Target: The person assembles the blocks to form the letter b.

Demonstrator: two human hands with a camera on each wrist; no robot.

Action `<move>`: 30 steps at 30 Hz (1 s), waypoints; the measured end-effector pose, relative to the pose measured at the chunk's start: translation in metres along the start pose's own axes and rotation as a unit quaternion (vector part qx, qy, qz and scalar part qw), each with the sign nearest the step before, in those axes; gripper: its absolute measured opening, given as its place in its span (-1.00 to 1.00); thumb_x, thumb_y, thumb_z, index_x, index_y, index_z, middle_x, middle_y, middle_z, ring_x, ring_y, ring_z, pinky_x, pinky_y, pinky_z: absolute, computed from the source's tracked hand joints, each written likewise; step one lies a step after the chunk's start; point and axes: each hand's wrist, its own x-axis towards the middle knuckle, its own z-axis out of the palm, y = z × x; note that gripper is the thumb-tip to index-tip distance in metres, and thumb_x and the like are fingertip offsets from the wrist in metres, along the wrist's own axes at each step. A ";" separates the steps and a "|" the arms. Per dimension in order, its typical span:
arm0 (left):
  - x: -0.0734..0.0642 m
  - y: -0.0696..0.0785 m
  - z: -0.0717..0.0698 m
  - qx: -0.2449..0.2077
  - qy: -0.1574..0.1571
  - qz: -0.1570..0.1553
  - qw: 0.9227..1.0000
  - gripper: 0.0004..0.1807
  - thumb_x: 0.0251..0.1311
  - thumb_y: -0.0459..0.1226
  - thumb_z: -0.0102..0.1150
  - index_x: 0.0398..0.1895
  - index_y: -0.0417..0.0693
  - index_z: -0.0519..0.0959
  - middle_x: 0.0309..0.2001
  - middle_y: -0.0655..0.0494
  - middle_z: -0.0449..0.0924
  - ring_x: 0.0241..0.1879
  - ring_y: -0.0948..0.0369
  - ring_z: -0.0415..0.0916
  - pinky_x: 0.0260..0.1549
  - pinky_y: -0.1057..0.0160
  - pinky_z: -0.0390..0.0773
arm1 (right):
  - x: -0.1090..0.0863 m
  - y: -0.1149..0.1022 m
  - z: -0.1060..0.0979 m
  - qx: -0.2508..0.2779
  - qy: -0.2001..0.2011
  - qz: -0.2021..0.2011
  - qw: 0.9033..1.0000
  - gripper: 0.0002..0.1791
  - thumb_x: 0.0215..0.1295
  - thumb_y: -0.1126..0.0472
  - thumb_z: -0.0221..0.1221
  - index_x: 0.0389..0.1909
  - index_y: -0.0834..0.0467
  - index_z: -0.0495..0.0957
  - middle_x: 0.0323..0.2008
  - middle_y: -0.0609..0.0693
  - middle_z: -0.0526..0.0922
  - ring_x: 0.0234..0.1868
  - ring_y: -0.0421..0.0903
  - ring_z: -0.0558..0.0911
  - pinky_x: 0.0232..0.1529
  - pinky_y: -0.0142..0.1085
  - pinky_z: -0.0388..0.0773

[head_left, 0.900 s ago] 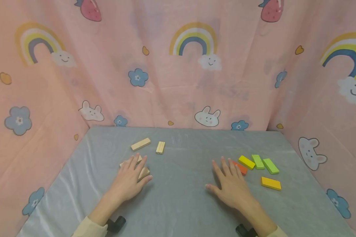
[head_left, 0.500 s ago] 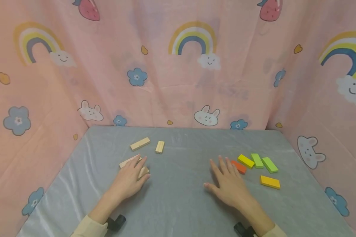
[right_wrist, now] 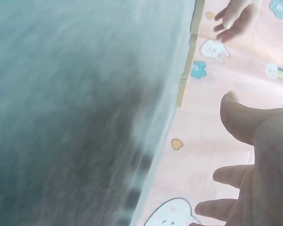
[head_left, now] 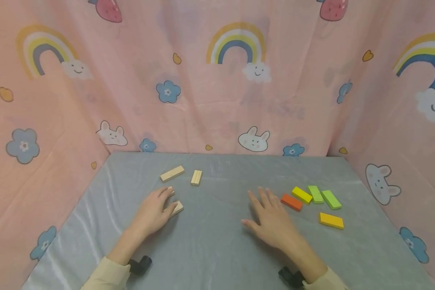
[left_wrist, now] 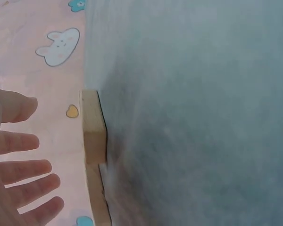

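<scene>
My left hand (head_left: pixel 152 211) hovers over a pair of plain wooden blocks on the left of the table. One wooden block (head_left: pixel 177 208) shows by the thumb; another, mostly hidden, peeks out at the fingertips. In the left wrist view the fingers (left_wrist: pixel 30 190) are spread and slightly bent, apart from the wooden block (left_wrist: pixel 94 127), with nothing in them. My right hand (head_left: pixel 273 223) is held over the cloth with its fingers spread and holds nothing. Nearest to it lies a red block (head_left: pixel 291 202), just right of its fingers.
Right of the red block lie a yellow block (head_left: pixel 302 195), two green blocks (head_left: pixel 315 194) and an orange-yellow block (head_left: pixel 331 220). Farther back on the left are a wooden block (head_left: pixel 172 173) and a small wooden piece (head_left: pixel 196 177). A pink curtain (head_left: pixel 210 112) stands behind the grey cloth (head_left: pixel 217 241).
My left hand has turned onto its side, its fingers bending more and drawing together. My right hand has shifted left, uncovering the whole red block. The blocks lie where they were.
</scene>
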 end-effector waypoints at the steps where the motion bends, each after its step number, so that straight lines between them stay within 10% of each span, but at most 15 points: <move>1: 0.000 -0.001 0.000 0.001 0.002 -0.001 1.000 -0.48 0.33 -0.18 0.31 0.27 -0.29 0.54 0.24 -0.23 0.53 0.23 -0.18 0.47 0.18 -0.20 0.44 | 0.001 -0.002 0.000 0.001 -0.001 -0.001 1.000 -0.01 0.31 -0.30 0.24 0.58 0.16 0.16 0.54 0.33 0.09 0.53 0.36 0.06 0.43 0.28 0.06; 9: 0.000 -0.005 0.000 -0.004 0.007 -0.003 1.000 -0.56 0.32 -0.18 0.32 0.17 -0.24 0.61 0.13 -0.14 0.61 0.16 -0.14 0.53 0.13 -0.17 0.48 | 0.007 -0.010 0.002 0.011 -0.002 -0.018 1.000 -0.03 0.35 -0.30 0.20 0.59 0.16 0.14 0.54 0.34 0.09 0.54 0.36 0.05 0.45 0.25 0.04; 30: 0.000 -0.001 0.007 -0.063 -0.098 -0.021 0.993 -0.65 0.35 -0.28 0.27 0.16 -0.16 0.63 0.01 -0.05 0.62 -0.05 0.08 0.55 -0.05 -0.01 0.55 | 0.023 -0.020 0.000 0.029 -0.004 -0.036 0.999 -0.05 0.36 -0.26 0.21 0.59 0.15 0.13 0.54 0.32 0.11 0.53 0.34 0.09 0.44 0.22 0.09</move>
